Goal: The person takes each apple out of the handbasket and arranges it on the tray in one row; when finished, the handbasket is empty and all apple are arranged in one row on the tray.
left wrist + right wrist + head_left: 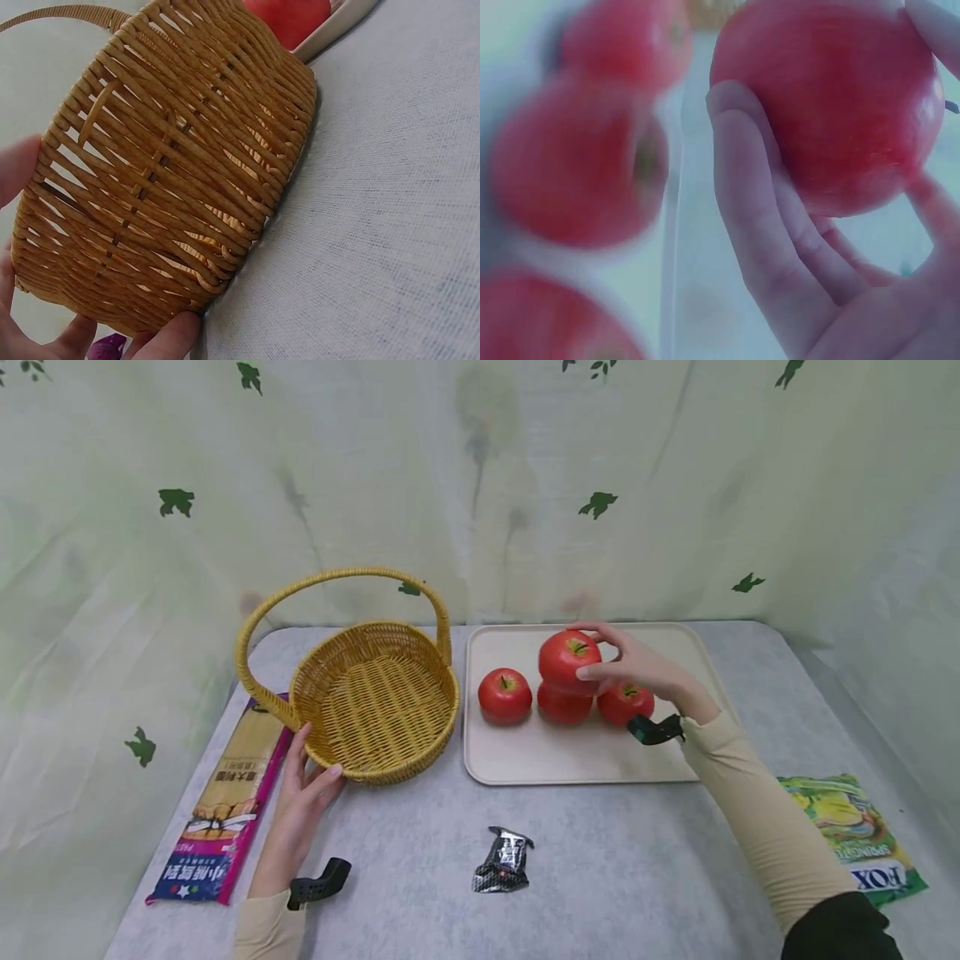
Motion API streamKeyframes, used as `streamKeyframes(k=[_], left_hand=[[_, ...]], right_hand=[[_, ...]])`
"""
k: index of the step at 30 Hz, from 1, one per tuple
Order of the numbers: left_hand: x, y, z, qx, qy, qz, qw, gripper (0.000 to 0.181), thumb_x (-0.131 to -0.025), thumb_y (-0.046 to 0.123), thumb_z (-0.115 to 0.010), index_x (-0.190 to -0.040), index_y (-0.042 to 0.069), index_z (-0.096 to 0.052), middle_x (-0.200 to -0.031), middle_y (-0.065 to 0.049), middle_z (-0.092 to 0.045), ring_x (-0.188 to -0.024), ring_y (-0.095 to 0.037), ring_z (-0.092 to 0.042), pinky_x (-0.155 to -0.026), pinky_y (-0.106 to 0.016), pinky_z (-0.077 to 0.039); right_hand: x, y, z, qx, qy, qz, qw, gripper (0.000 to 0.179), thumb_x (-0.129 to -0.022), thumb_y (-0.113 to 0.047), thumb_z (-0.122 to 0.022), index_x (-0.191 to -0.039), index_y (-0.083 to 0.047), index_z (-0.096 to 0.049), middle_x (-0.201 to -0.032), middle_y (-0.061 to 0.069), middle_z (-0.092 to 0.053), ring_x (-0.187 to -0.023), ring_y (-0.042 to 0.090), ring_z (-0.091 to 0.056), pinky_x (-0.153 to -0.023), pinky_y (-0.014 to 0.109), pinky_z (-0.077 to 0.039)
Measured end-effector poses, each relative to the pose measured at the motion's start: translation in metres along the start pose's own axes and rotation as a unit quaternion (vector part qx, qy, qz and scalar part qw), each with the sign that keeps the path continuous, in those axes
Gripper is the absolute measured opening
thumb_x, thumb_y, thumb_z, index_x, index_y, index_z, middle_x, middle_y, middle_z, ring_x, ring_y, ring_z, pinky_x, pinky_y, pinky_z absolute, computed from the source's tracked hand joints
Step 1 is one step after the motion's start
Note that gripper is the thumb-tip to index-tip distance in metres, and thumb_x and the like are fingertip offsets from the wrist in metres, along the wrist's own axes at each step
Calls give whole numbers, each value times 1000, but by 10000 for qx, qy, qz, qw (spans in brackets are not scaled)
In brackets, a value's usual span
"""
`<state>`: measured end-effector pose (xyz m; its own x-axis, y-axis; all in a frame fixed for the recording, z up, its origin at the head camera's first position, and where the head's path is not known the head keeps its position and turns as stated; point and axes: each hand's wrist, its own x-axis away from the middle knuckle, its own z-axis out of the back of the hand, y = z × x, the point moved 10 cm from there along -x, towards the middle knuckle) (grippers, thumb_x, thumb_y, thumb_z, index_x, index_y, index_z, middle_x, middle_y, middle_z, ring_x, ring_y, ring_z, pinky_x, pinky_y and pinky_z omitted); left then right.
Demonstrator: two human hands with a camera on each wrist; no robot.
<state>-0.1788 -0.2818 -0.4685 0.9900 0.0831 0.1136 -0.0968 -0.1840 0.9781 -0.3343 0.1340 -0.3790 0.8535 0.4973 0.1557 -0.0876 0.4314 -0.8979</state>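
My right hand grips a red apple by its side, lifted above the apples on the beige tray. On that tray sit a left apple, a middle apple below the held one, and a right apple partly covered by my hand. In the right wrist view, fingers and thumb curl round the held apple. At the left, my left hand holds the yellow wicker basket by its near left side. Its woven wall fills much of the left wrist view, with my fingers around its edge.
A long pasta packet lies left of the basket, partly beneath it. Toward the front middle is a small black-and-silver wrapper. At the right, a green-and-yellow bag lies partly behind my sleeve. A pale curtain hangs behind the table.
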Motion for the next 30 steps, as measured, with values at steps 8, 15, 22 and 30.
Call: streamKeyframes(k=[8,15,22,30], left_hand=[[-1,-1,1,-45,0,1,10000,76,-98,7,-52,-154,32,-6,-158,-7,5,-141,-35,-13,-106,-35,-35],[-1,-1,1,-29,-21,-30,10000,75,-99,6,-51,-154,32,-6,-158,-8,6,-141,-35,-12,-103,-30,-39],[-2,-1,1,-37,-47,-17,10000,75,-99,6,-50,-154,33,-6,-158,-7,7,-141,-35,-11,-102,-28,-39],[-2,-2,1,-56,-41,14,10000,75,-99,8,-51,-154,34,-6,-158,-6,7,-141,-34,-11,-104,-31,-37]], right_hand=[[50,47,72,-150,863,-320,9956,63,-90,-21,-66,-144,-21,-33,-132,14,-33,-95,31,-60,-71,44,-58],[83,75,104,-51,1156,-622,9913,70,-93,-24,-63,-149,-16,-21,-140,24,-26,-81,30,-68,-70,38,-58],[100,85,112,60,1314,-744,9885,68,-93,-28,-62,-148,-16,-22,-137,19,-30,-83,33,-67,-73,36,-57],[106,100,114,195,1325,-730,9883,71,-93,-27,-63,-148,-13,-21,-141,21,-27,-82,28,-67,-73,38,-57]])
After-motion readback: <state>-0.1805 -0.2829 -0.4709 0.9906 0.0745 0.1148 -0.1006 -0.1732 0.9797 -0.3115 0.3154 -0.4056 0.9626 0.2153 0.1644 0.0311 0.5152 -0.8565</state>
